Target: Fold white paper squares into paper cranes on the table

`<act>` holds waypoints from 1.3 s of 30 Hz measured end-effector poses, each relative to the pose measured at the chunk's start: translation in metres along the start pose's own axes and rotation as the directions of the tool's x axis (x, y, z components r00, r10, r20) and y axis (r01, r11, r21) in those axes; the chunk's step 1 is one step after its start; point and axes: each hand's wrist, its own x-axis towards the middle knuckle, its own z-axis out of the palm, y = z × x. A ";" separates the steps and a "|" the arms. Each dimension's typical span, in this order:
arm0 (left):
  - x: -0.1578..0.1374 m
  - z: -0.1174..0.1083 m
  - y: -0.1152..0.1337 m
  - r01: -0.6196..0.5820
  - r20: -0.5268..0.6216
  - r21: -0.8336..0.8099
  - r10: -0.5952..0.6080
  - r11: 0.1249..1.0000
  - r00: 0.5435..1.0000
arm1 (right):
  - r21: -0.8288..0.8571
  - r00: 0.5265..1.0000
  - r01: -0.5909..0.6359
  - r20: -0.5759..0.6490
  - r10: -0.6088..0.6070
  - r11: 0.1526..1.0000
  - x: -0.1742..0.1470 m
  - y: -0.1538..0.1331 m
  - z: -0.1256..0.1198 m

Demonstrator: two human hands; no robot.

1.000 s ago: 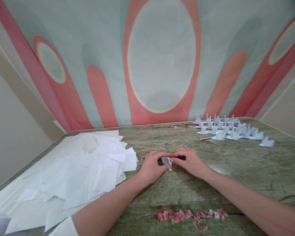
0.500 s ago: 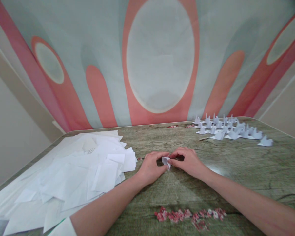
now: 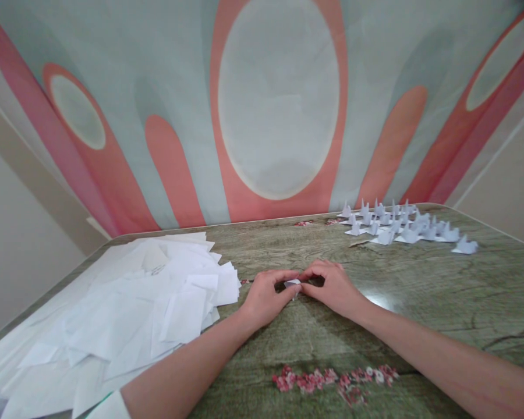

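A small folded piece of white paper [image 3: 293,283] is pinched between my two hands, just above the middle of the table. My left hand [image 3: 268,295] grips it from the left with thumb and fingers. From the other side my right hand [image 3: 330,287] holds it the same way, and the fingertips of both hands meet around it. Most of the paper is hidden behind my fingers, so its exact folded shape cannot be made out.
Loose white paper sheets [image 3: 126,314] spread in a pile over the table's left side. Several folded paper cranes [image 3: 408,234] stand in rows at the back right. The wood-patterned table [image 3: 419,297] carries printed pink flowers [image 3: 308,381]. A patterned wall [image 3: 279,105] rises behind.
The folded paper has been tilted or pressed flatter between my fingers, and less of it shows. My hands stay nearly in place; the whole view has shifted slightly.
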 end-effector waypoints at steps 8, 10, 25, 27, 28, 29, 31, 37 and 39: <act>0.001 -0.001 0.004 0.008 0.017 0.010 -0.008 1.000 1.000 | 0.007 0.999 0.044 -0.015 -0.044 0.999 -0.002 0.000 0.000; 0.002 -0.002 0.004 0.003 0.021 0.019 -0.003 1.000 1.000 | 0.013 0.999 0.041 -0.014 -0.041 0.999 -0.002 0.000 0.000; 0.004 -0.004 0.003 -0.039 0.058 0.049 0.036 0.998 0.998 | 0.027 0.999 0.034 0.001 -0.034 0.999 -0.001 -0.001 -0.001; 0.004 -0.004 0.002 -0.047 0.046 0.052 0.044 0.998 0.998 | 0.032 0.999 0.045 0.005 -0.045 0.998 -0.002 -0.001 -0.001; 0.003 -0.003 0.001 -0.053 0.038 0.053 0.051 0.997 0.998 | 0.033 0.999 0.051 0.006 -0.051 0.998 -0.002 -0.001 -0.001; 0.003 -0.003 0.001 -0.059 0.031 0.055 0.057 0.997 0.998 | 0.032 0.998 0.057 0.005 -0.057 0.998 -0.003 -0.001 -0.001; 0.002 -0.002 0.000 -0.067 0.019 0.069 0.066 0.995 0.998 | 0.022 0.997 0.074 0.004 -0.074 0.997 -0.004 -0.002 -0.001; -0.001 0.001 0.002 -0.101 0.015 0.165 0.100 0.981 0.995 | -0.017 0.993 0.117 0.010 -0.117 0.993 -0.006 -0.002 -0.001; -0.002 0.001 0.003 -0.116 0.013 0.200 0.116 0.973 0.993 | -0.029 0.991 0.129 0.018 -0.129 0.991 -0.007 -0.002 -0.001</act>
